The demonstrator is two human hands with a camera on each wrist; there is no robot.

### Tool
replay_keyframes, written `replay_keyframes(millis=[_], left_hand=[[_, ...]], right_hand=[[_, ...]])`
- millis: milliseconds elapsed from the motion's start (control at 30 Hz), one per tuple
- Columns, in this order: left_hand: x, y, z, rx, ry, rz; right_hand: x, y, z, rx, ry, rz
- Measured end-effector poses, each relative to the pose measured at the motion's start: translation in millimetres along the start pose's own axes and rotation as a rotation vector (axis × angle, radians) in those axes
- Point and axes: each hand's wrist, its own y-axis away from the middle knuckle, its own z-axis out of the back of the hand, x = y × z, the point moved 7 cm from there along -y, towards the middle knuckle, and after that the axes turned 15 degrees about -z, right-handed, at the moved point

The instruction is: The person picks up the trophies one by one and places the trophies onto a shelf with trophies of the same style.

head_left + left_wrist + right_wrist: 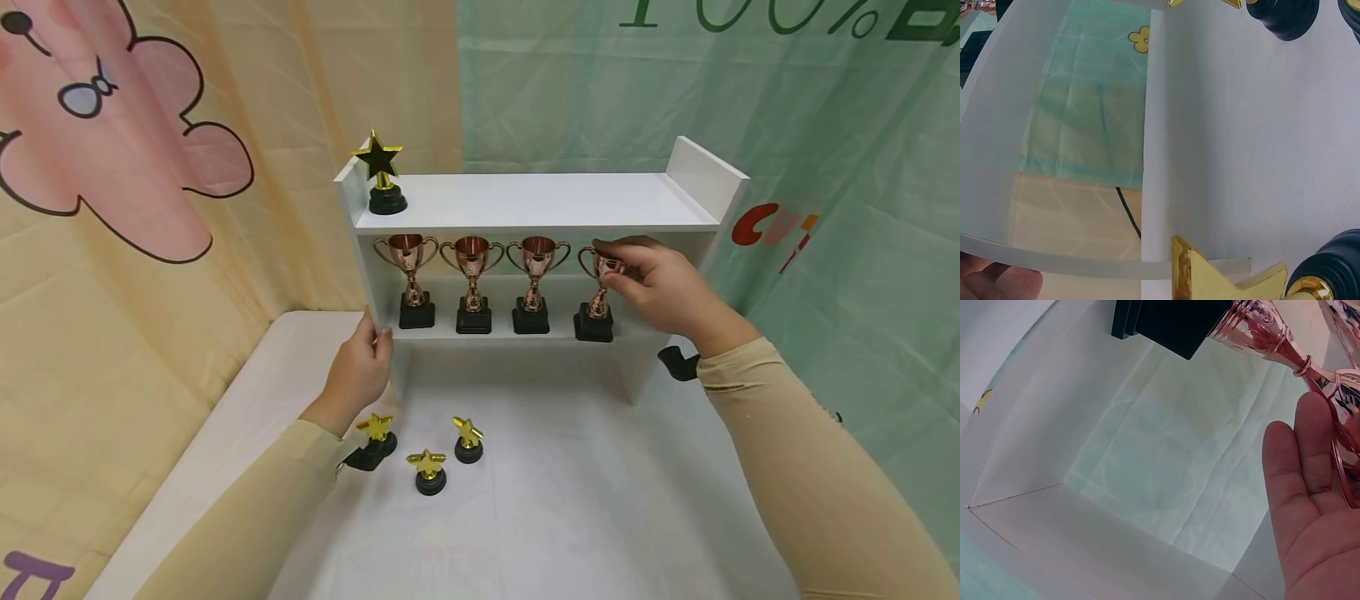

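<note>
"What's the right hand [667, 292] doing?"

"Pinching the rightmost rose-gold trophy cup [598, 302] up at its bowl. The cup leans slightly, below the top board of the white shelf unit [525, 200]. I can't tell whether its black base touches the lower board."

"And the left hand [356, 371]?"

"Well apart from the right one. It grips the edge of the left side panel, near the level of the lower board."

"What stands beside that cup?"

"Three matching trophy cups [473, 287], upright in a row to its left, each on a square black base."

"Any stars?"

"One gold star trophy [379, 160] at the left end of the top board. Three smaller-looking star trophies [427, 471] are on the white surface [562, 500] in front of the unit, the leftmost partly hidden by a black piece at the left wrist."
</note>
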Motion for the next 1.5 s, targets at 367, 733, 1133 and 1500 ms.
replay_keyframes(millis=[367,733,1133,1500], left_hand=[[-0.4,-0.2,-0.9,0.005,-0.002,0.015],[0.4,0.0,-1.1,0.002,0.002,0.013],[0.8,0.0,-2.2,0.008,0.004,0.007],[1.4,-0.4,-2.3,0.008,0.000,0.009]], right_hand=[[-1,-3,-1,0.012,0.018,-0.033],[-2,-6,-2,0.010,0.024,-0.054],[-3,-9,-1,0.009,0.019,-0.050],[-4,-11,-3,0.029,0.014,-0.077]])
